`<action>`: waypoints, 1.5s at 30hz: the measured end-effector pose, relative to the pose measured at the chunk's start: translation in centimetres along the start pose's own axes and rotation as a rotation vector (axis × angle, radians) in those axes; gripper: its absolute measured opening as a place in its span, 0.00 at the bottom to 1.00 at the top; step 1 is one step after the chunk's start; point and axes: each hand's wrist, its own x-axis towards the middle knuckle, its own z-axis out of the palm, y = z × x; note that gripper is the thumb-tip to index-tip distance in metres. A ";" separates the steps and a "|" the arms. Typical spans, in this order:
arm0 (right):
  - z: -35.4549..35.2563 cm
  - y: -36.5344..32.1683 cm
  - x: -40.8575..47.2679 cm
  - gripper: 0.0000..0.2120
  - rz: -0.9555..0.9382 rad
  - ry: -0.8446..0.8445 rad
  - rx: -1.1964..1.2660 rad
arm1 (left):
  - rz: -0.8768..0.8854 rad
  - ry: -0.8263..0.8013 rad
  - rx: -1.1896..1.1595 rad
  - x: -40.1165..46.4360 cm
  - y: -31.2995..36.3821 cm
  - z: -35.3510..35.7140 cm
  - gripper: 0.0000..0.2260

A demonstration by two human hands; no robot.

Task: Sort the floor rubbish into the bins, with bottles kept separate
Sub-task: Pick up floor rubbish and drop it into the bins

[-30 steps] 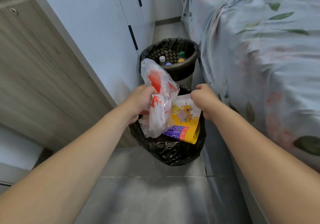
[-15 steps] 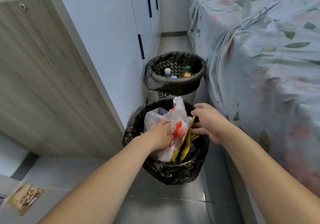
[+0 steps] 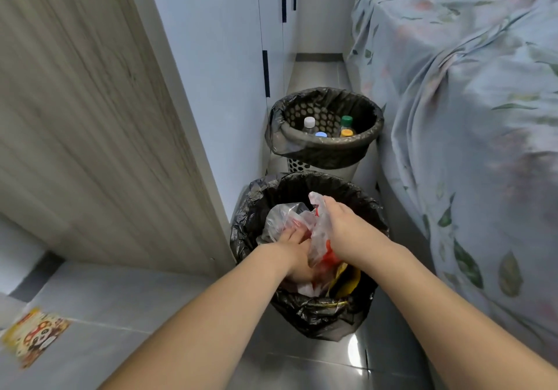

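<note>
Pressing down now: the left hand (image 3: 294,243) lies flat-fingered on the plastic bag (image 3: 282,219) inside the near bin (image 3: 305,314), while the right hand (image 3: 341,226) curls over the bag's upper folds, seemingly gripping them. It looks feather-light, soft and slippery, likely to spring back up, so bunch it mid-body. A yellow packet (image 3: 347,282) sits beneath. Bottles (image 3: 345,125) stand apart in the far bin (image 3: 326,151); a flat wrapper (image 3: 34,336) waits on the floor.

near bin (image 3: 305,314): black liner; plastic bag (image 3: 320,232): clear, red print; far bin (image 3: 324,154): white, perforated, dark liner; bottle caps (image 3: 309,122): white, blue, green, yellow; bedsheet (image 3: 468,102): pale blue, leaf pattern; floor (image 3: 151,344): grey tiles.
</note>
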 end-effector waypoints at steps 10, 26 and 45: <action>0.6 -0.3 0.3 0.25 0.264 -0.110 -0.241 | 0.054 0.060 -0.013 0.3 -0.6 0.5 0.48; -2.7 -7.0 -8.5 0.28 -0.326 0.241 -0.322 | 0.269 0.838 -0.046 -13.2 -5.8 -0.5 0.16; 20.4 -24.5 -2.7 0.24 -0.390 -0.327 -0.293 | -0.729 0.765 -0.260 -19.1 -31.8 22.8 0.24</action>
